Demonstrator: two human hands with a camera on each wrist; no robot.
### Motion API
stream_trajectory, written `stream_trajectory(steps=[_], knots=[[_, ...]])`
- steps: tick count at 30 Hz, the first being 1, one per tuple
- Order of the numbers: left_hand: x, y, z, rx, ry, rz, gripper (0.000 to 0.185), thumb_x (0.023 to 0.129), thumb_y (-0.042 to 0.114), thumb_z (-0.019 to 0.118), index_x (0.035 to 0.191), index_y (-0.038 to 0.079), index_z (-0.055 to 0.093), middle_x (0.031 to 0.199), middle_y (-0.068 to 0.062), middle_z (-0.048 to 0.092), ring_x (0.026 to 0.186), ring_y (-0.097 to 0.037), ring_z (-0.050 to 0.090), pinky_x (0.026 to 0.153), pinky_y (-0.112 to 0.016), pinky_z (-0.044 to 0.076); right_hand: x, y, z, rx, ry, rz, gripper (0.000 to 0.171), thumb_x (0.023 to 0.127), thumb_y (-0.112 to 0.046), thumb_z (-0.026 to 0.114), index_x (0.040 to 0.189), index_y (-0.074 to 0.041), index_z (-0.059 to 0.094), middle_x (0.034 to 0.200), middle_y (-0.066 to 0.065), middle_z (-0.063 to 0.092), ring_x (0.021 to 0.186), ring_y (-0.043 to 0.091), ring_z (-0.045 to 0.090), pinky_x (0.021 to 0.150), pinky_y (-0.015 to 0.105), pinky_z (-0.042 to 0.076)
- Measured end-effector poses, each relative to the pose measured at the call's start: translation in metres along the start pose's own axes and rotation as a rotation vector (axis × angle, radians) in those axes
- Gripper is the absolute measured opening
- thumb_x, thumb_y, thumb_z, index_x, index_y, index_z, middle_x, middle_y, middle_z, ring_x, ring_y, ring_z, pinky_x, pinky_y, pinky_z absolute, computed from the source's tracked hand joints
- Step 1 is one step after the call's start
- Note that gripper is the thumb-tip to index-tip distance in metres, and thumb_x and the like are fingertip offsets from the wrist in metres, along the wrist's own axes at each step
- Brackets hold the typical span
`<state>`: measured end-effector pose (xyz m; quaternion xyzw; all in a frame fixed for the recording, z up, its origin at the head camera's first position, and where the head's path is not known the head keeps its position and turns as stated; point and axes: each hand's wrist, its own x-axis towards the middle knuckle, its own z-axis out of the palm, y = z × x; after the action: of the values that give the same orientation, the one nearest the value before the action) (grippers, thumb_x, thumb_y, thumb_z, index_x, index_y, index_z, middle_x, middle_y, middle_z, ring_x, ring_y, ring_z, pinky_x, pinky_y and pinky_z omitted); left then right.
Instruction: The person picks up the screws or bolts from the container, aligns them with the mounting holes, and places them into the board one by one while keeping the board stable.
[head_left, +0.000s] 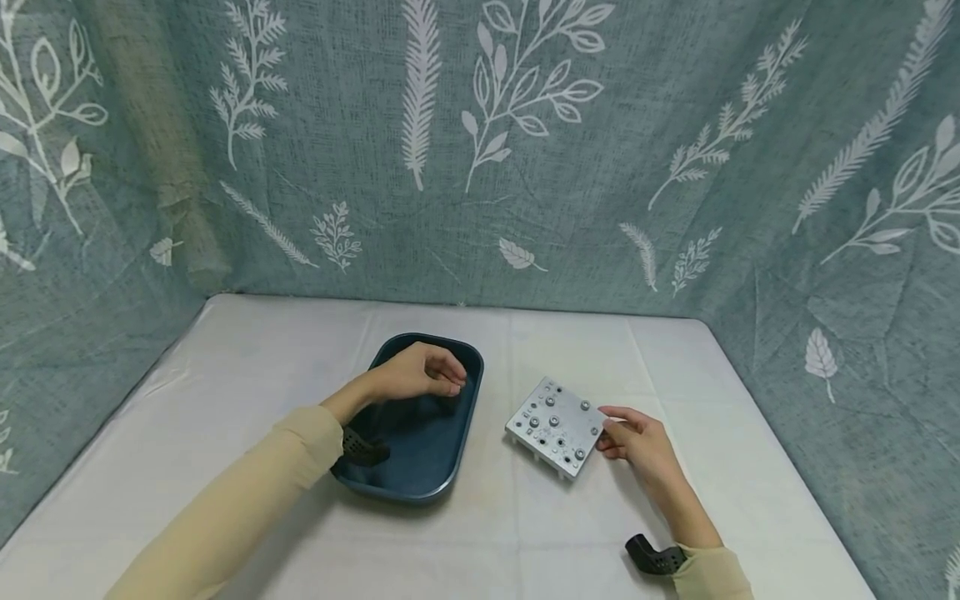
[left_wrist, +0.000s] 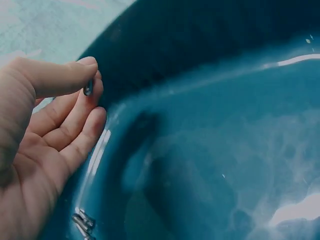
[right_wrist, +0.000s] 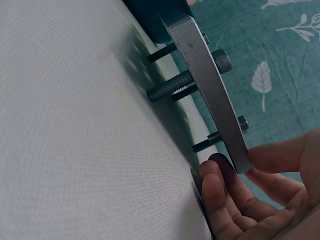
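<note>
My left hand (head_left: pixel 420 372) hovers over the far part of a dark blue tray (head_left: pixel 427 467). Between its thumb and forefinger it pinches a small shiny metal pin (left_wrist: pixel 88 90), mostly covered by the fingertips. With thumb and fingers, my right hand (head_left: pixel 637 440) grips the right corner of a silver metal plate (head_left: pixel 572 422). Socket-head screws (right_wrist: pixel 222 61) pass through this plate, and their shanks stick out underneath. In the right wrist view the plate stands edge-on, its screw ends close over the white cloth.
Several small metal pieces (left_wrist: pixel 83 223) lie along the tray's inner edge in the left wrist view. White cloth (head_left: pixel 247 375) covers the table. A green leaf-patterned curtain (head_left: pixel 360 125) hangs behind and at both sides. Each wrist wears a black perforated mount (head_left: pixel 654 557).
</note>
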<state>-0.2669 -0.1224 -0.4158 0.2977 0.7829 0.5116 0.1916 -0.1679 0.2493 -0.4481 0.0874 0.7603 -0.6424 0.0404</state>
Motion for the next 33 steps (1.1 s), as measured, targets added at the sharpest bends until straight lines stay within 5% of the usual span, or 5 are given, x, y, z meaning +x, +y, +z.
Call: stream_trajectory(steps=[12,27,33], knots=[[0.015,0.035,0.017,-0.052,0.013,0.081,0.019,0.091,0.009,0.073,0.108,0.001,0.069,0.105,-0.015,0.07,0.096,-0.024,0.067,0.084,-0.037,0.054,-0.001,0.001,-0.001,0.012,-0.01,0.012,0.031,0.099,-0.004,0.056,0.128,0.009,0.057,0.085,0.013,0.067,0.074,0.02,0.064,0.065,0.027,0.056],[0.057,0.063,0.075,-0.195,-0.115,0.185,0.015,0.089,-0.001,0.071,0.104,-0.002,0.068,0.099,-0.013,0.071,0.092,-0.027,0.068,0.083,-0.041,0.055,0.003,0.0,-0.004,0.012,-0.016,0.011,0.031,0.099,-0.002,0.054,0.127,0.01,0.057,0.085,0.013,0.067,0.073,0.018,0.065,0.065,0.027,0.057],[0.066,0.063,0.098,-0.147,-0.154,0.202,0.012,0.089,-0.003,0.07,0.1,-0.001,0.069,0.095,-0.007,0.072,0.089,-0.022,0.069,0.081,-0.035,0.056,0.005,-0.001,-0.005,0.004,-0.013,0.016,0.031,0.099,-0.002,0.055,0.127,0.009,0.058,0.082,0.012,0.067,0.073,0.018,0.065,0.065,0.028,0.057]])
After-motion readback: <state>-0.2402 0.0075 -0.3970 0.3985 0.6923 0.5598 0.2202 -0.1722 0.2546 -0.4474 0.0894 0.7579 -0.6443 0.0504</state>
